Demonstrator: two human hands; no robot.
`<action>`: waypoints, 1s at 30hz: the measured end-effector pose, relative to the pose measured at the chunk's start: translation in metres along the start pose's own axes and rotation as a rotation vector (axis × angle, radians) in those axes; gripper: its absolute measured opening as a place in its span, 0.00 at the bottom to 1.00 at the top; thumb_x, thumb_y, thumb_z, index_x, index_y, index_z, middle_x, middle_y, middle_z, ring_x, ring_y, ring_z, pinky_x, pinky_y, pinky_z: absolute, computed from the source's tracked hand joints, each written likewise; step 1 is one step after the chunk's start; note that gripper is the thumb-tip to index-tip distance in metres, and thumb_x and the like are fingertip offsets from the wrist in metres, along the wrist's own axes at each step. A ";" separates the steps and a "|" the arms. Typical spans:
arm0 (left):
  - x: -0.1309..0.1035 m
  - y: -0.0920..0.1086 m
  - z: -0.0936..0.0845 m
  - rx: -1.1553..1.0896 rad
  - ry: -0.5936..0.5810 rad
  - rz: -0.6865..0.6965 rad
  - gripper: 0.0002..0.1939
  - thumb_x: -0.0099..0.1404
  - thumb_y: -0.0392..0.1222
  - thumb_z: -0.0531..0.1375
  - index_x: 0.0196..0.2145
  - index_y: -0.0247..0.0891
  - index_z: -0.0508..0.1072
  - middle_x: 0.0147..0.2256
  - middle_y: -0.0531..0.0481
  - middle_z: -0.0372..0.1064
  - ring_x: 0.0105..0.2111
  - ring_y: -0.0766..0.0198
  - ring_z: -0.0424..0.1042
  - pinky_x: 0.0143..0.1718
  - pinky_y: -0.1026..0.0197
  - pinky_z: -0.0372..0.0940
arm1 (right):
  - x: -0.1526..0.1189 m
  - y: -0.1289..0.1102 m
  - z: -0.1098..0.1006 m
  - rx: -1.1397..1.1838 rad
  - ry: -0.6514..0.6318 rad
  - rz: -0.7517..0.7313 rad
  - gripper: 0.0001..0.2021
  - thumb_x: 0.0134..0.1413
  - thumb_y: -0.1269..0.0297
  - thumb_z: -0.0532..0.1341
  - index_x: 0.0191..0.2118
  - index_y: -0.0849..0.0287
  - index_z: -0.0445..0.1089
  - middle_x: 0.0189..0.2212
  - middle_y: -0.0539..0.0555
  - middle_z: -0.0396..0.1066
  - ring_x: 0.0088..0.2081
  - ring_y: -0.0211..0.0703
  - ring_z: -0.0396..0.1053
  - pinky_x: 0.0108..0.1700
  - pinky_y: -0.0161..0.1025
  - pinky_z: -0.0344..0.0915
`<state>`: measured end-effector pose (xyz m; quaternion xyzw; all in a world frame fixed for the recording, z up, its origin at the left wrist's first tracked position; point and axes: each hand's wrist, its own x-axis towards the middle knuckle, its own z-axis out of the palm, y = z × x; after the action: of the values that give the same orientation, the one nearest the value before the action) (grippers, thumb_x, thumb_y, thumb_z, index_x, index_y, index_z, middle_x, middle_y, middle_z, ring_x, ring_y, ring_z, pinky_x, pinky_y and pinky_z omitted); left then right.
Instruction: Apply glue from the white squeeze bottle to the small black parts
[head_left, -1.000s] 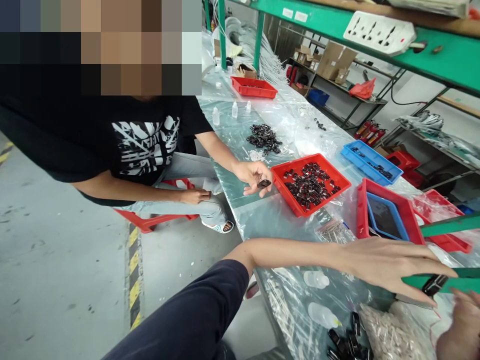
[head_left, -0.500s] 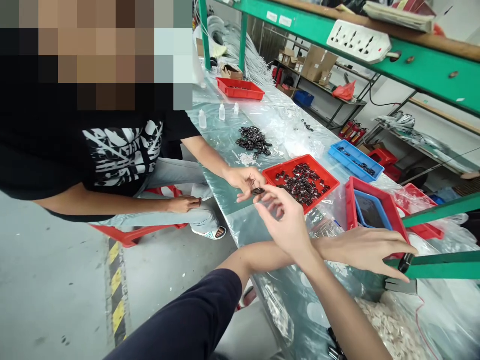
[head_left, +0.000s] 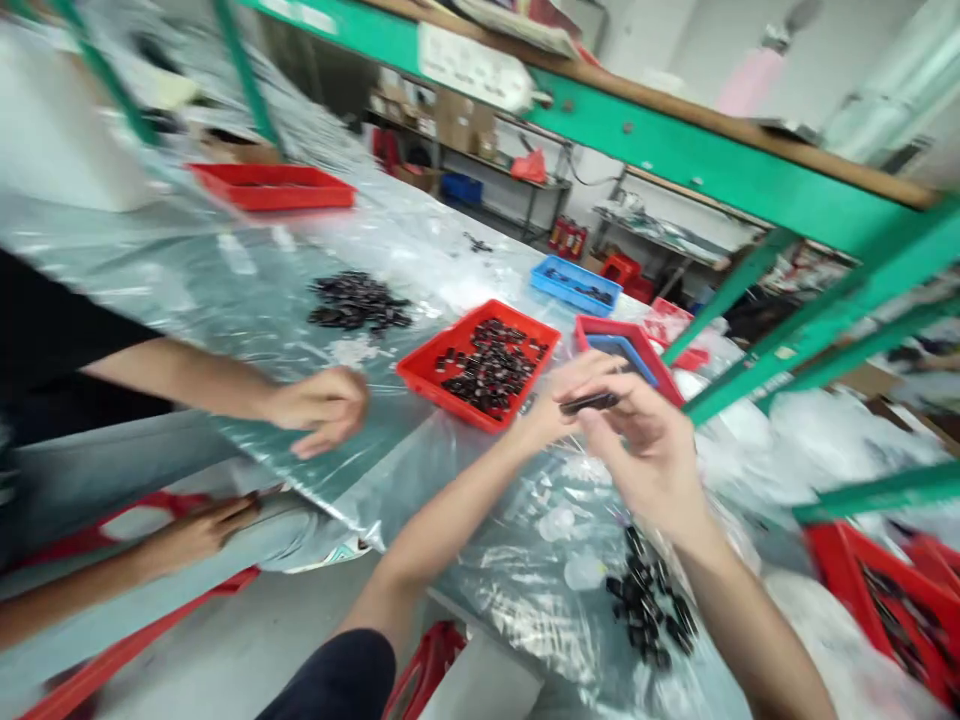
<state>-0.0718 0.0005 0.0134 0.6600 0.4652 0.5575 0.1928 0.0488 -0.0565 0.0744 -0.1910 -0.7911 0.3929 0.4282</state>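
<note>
My right hand [head_left: 652, 440] pinches a small flat black plastic piece [head_left: 589, 403] between thumb and fingers, above the plastic-covered table [head_left: 442, 490]. Just behind it is my left hand [head_left: 551, 400], its fingers largely covered by the right one, so what it holds cannot be made out. Beyond my left arm stands a red tray [head_left: 420, 378] full of small dark pieces. A loose pile of glossy black parts [head_left: 649, 600] lies below my right hand. To the left, a co-worker's hand [head_left: 322, 405] is curled over the table edge, apart from mine.
Another dark heap [head_left: 358, 302] lies in front of the co-worker. Farther back are a blue tray [head_left: 574, 285] and a red tray [head_left: 271, 187]. A green shelf frame [head_left: 750, 180] crosses above, with its posts on the right. A red bin [head_left: 855, 580] holds dark parts.
My right hand has left the co-worker's hand with a black piece and moved right. My arms are no longer crossed; both hands are now close together. The view has turned right and is blurred.
</note>
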 end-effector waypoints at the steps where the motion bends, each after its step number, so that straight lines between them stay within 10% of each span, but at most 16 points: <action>1: 0.003 -0.004 -0.002 -0.036 -0.011 0.027 0.21 0.58 0.41 0.73 0.49 0.39 0.80 0.52 0.45 0.78 0.52 0.52 0.76 0.58 0.48 0.71 | -0.010 -0.006 -0.021 -0.033 0.048 0.027 0.04 0.68 0.62 0.65 0.46 0.54 0.73 0.40 0.54 0.77 0.36 0.43 0.76 0.33 0.38 0.71; 6: 0.013 -0.027 0.006 -0.035 0.184 0.170 0.25 0.58 0.47 0.74 0.53 0.42 0.79 0.49 0.46 0.77 0.44 0.56 0.77 0.52 0.50 0.74 | -0.059 -0.012 -0.091 -0.187 0.455 0.036 0.12 0.66 0.49 0.66 0.44 0.52 0.72 0.34 0.51 0.73 0.27 0.38 0.69 0.26 0.38 0.66; 12: 0.016 -0.034 0.005 0.077 0.362 0.238 0.27 0.48 0.47 0.78 0.48 0.55 0.82 0.41 0.58 0.80 0.29 0.63 0.76 0.38 0.54 0.76 | -0.096 0.017 -0.118 -0.178 0.717 0.067 0.20 0.64 0.40 0.63 0.42 0.53 0.72 0.25 0.46 0.61 0.20 0.35 0.57 0.21 0.37 0.58; 20: 0.015 -0.022 0.010 -0.032 0.457 0.100 0.30 0.41 0.47 0.79 0.45 0.62 0.84 0.38 0.58 0.79 0.29 0.61 0.76 0.37 0.51 0.75 | -0.104 0.034 -0.115 -0.183 0.780 -0.050 0.12 0.67 0.51 0.63 0.45 0.54 0.73 0.26 0.46 0.61 0.24 0.36 0.58 0.26 0.36 0.58; 30: 0.007 -0.016 0.017 0.072 0.353 0.209 0.31 0.52 0.45 0.74 0.54 0.45 0.80 0.44 0.48 0.77 0.35 0.61 0.76 0.42 0.53 0.75 | -0.105 0.036 -0.112 -0.089 0.725 -0.081 0.08 0.68 0.57 0.64 0.45 0.55 0.74 0.25 0.45 0.61 0.24 0.35 0.58 0.26 0.35 0.57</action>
<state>-0.0631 0.0184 -0.0004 0.6030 0.4404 0.6647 0.0258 0.1995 -0.0501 0.0274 -0.3046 -0.6111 0.2476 0.6873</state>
